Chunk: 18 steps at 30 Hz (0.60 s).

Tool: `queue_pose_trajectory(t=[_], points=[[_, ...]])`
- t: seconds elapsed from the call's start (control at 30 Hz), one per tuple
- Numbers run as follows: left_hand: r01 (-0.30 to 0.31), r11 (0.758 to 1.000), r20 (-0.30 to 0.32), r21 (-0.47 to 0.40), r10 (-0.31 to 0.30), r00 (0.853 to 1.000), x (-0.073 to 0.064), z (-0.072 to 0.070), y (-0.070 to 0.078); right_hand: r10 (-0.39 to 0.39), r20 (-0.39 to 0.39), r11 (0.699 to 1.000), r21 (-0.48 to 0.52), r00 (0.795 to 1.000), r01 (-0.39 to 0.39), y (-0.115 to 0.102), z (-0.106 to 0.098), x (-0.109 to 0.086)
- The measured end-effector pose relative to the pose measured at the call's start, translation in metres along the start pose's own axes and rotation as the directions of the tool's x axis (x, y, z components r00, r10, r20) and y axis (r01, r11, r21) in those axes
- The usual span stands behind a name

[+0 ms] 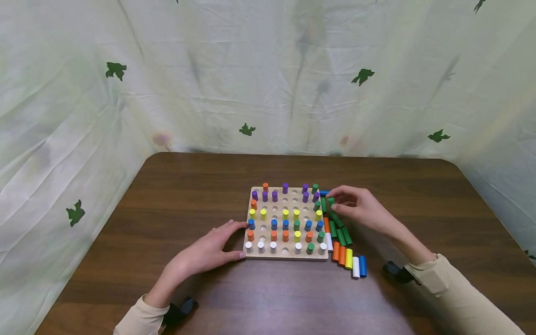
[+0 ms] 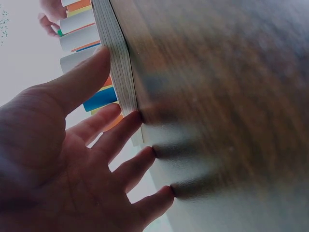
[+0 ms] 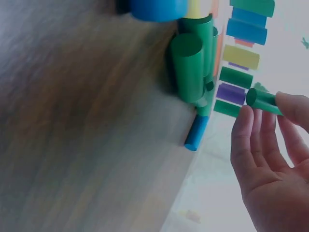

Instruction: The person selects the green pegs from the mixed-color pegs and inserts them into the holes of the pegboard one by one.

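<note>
Right of the board point(image 1: 264, 256), right hand point(image 1: 361, 207) pinches a peg point(image 3: 263, 101), probably light, stiff, best held near one end; relaxed left hand point(image 1: 209, 248) touches board's left edge.

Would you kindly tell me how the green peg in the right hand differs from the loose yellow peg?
The green peg is held up by the right hand; the yellow peg lies on the table between an orange peg and a white peg. The green peg is dark, the yellow peg bright. Both are plain cylinders, out of the board.
</note>
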<state>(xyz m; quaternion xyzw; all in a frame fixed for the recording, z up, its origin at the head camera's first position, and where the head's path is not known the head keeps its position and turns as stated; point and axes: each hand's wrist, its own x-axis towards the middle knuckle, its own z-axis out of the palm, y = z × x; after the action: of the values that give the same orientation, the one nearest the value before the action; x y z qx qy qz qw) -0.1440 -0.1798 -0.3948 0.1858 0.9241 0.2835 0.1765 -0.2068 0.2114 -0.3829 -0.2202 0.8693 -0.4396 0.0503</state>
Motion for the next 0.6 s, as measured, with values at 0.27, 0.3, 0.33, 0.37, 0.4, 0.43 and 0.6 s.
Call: queue_pose_trajectory(t=[0.27, 0.3, 0.33, 0.37, 0.4, 0.43, 0.6], points=[[0.001, 1.000, 0.002, -0.003, -0.001, 1.000, 0.000, 0.000, 0.001, -0.029, -0.017, 0.999, 0.041, 0.999, 0.030, -0.007, 0.003, 0.001], [0.001, 1.000, 0.001, -0.002, -0.001, 1.000, 0.000, 0.000, 0.001, -0.031, -0.021, 0.999, 0.044, 0.999, 0.032, -0.008, 0.004, 0.002], [0.001, 1.000, 0.002, -0.001, -0.001, 1.000, 0.000, 0.000, 0.001, -0.034, -0.024, 0.998, 0.047, 0.999, 0.035, -0.008, 0.005, 0.002], [0.001, 1.000, 0.001, 0.000, -0.001, 1.000, 0.000, 0.000, 0.001, -0.036, -0.028, 0.998, 0.053, 0.999, 0.037, -0.009, 0.006, 0.003], [0.000, 1.000, 0.001, 0.002, 0.000, 1.000, 0.000, 0.000, 0.001, -0.038, -0.030, 0.997, 0.059, 0.999, 0.040, -0.010, 0.007, 0.003], [0.000, 1.000, 0.001, 0.002, 0.000, 1.000, 0.000, 0.000, 0.001, -0.040, -0.033, 0.997, 0.067, 0.999, 0.042, -0.011, 0.008, 0.003], [-0.001, 1.000, 0.001, 0.002, 0.001, 1.000, 0.000, -0.001, 0.001, -0.041, -0.034, 0.993, 0.108, 0.999, 0.044, -0.015, 0.014, 0.006]])
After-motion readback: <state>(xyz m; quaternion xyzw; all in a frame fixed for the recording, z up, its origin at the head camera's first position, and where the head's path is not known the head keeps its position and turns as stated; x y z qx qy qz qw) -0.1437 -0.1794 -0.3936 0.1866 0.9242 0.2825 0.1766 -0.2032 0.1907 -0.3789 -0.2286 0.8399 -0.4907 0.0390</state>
